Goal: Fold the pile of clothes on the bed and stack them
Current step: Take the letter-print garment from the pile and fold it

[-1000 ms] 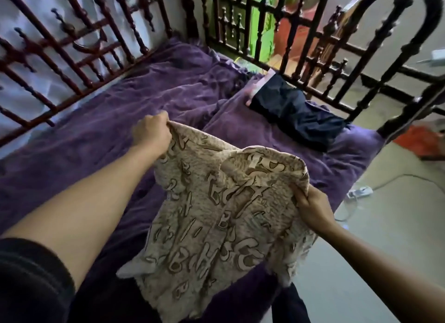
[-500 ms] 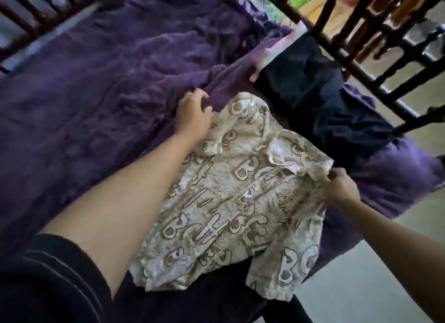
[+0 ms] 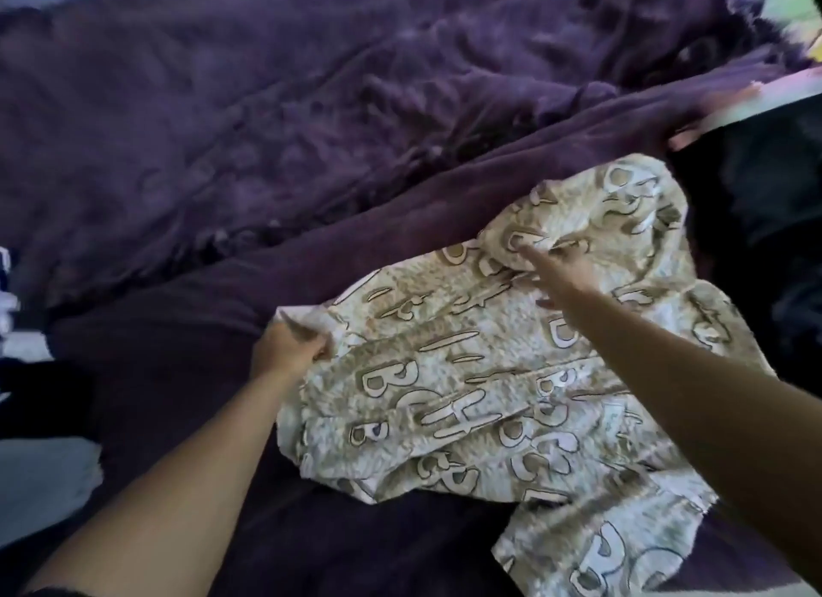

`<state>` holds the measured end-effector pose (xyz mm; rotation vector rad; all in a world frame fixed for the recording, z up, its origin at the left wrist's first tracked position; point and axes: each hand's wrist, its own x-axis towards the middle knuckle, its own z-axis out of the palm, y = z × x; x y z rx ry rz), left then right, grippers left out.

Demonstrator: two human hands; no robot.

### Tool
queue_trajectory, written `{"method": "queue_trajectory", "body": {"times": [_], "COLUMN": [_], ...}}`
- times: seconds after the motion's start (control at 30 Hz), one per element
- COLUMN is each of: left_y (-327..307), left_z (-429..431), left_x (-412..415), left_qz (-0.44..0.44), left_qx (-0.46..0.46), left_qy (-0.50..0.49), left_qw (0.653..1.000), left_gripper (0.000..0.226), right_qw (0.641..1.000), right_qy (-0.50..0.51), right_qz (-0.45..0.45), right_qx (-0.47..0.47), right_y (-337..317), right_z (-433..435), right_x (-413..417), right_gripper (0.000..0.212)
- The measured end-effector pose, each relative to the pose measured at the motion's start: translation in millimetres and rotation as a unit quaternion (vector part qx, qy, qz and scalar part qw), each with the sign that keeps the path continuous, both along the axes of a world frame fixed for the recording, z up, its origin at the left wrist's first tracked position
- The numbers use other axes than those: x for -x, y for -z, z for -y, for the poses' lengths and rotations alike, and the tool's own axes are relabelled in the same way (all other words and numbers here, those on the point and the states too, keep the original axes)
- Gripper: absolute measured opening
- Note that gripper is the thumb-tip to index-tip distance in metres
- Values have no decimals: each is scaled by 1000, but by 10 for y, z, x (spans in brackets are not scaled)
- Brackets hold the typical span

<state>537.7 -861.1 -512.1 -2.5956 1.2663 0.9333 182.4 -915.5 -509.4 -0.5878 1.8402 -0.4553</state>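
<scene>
Fingers (image 3: 313, 351) of the left hand (image 3: 287, 351) pinch the left edge of the shirt (image 3: 445, 400). The right hand (image 3: 562, 276) reaches over its far part, fingers straight. The shirt lies near right on the bed (image 3: 267, 151). It would be best to pull that edge taut and smooth the creases before folding. Blur hides whether the right fingertips (image 3: 529, 253) touch; a dark garment (image 3: 765, 205) is cut off far right.

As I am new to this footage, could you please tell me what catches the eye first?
A beige shirt printed with letters lies spread on the purple blanket, right of centre. The left hand grips its left edge; the right hand touches its upper part with straight fingers.
</scene>
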Motion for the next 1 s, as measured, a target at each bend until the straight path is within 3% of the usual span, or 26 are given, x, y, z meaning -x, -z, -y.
{"method": "queue_trajectory", "body": {"times": [0.07,0.17,0.23,0.3,0.4,0.43,0.5,0.6,0.63,0.7,0.8,0.83,1.0], "left_y": [216,330,295,240,268,277,305,420,461,609,750,744,527], "left_z": [-27,75,285,614,1046,1117,1100,827,740,684,961,1097,1307], "left_x": [-73,-42,-32,-123,-379,-414,-385,-146,-23,159,185,118,-483], "left_qz": [-15,37,29,4,-122,-182,-219,-180,-197,-231,-203,-173,-105], "left_qx": [16,84,175,257,245,214,190,204,190,158,211,246,356], "left_qy": [-9,50,8,-83,-228,-254,-243,-144,-120,-97,-123,-128,-156], "left_qw": [1000,995,984,963,934,925,926,951,954,955,948,945,916], "left_gripper": [58,25,18,18,35,38,36,45,47,52,18,12,24], "right_qw": [1000,999,996,989,983,984,990,953,935,918,880,875,882], "right_qy": [23,49,89,114,103,101,79,-85,-145,-245,-369,-380,-352], "right_qz": [2,0,19,94,148,139,48,-186,-222,-230,-262,-264,-265], "right_qx": [3,5,-2,10,41,53,106,225,235,211,145,145,170], "right_y": [134,163,70,-30,-76,-64,-8,204,277,456,689,713,558], "right_z": [243,617,877,1106,1263,1248,1129,726,584,347,169,165,77], "right_x": [-97,-141,-113,-84,-83,-112,-217,-404,-480,-597,-612,-584,-563], "right_gripper": [39,8,17,18,19,14,7,32,39,44,56,57,51]}}
